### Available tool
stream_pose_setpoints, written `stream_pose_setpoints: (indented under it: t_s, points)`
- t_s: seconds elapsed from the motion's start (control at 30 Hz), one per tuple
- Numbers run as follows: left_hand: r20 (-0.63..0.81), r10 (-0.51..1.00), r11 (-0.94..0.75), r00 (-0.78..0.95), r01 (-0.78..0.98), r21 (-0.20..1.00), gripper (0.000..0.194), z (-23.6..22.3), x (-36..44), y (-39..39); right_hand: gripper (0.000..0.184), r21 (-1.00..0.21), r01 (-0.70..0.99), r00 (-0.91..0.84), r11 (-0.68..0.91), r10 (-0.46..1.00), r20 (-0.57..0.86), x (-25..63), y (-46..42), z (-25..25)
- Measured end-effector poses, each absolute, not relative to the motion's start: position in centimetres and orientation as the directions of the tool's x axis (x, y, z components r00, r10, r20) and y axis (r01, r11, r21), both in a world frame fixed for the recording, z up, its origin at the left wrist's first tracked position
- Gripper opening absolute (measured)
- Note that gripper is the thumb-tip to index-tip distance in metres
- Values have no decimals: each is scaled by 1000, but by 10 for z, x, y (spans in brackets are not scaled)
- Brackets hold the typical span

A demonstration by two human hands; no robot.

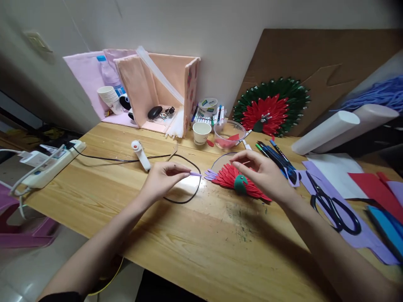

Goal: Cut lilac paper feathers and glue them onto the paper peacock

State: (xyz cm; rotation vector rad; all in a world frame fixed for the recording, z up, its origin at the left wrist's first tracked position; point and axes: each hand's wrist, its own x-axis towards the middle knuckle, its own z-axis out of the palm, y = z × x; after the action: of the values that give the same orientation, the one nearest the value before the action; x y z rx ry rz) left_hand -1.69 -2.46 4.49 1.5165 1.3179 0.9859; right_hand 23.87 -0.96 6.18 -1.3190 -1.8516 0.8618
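Note:
My left hand (163, 178) pinches a thin purple felt strip (195, 174) between thumb and fingertips, above the table. My right hand (262, 172) hovers over the right part of a red felt fan-shaped bird (225, 174), its fingers curved and the thumb slightly apart, with nothing visible between them. Part of the bird is hidden behind that hand. The bird has layered red petals, a green head (241, 183) and several purple petals (210, 174) at its left edge. It rests on a round clear sheet (220, 158). The strip's tip is a short way left of the purple petals.
A white glue gun (140, 155) lies left, its black cord (189, 197) looping near my left hand. Behind stand a paper cup (202, 132) and a plastic bowl (229, 134). Black scissors (333, 207) lie on purple felt at right. A power strip (53, 165) sits at the left edge.

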Motion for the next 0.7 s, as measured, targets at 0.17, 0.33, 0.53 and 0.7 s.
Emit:
stream_pose_setpoints:
  t_s: [0.17,0.33,0.53,0.7]
  points:
    - [-113,974,45,196,321,946,19,34,-11,9,20,-749,622,-298,230,953,46,265,19,45]
    - [-140,958,58,251,309,949,21,20,9,39,21,-612,652,-547,447,837,29,264,46,28]
    - [-203,943,130,265,268,954,18,10,29,63,19,-491,619,-717,612,696,-37,256,63,22]
    - [-191,929,77,318,338,938,20,8,33,71,13,-541,563,-764,625,643,-54,255,66,19]
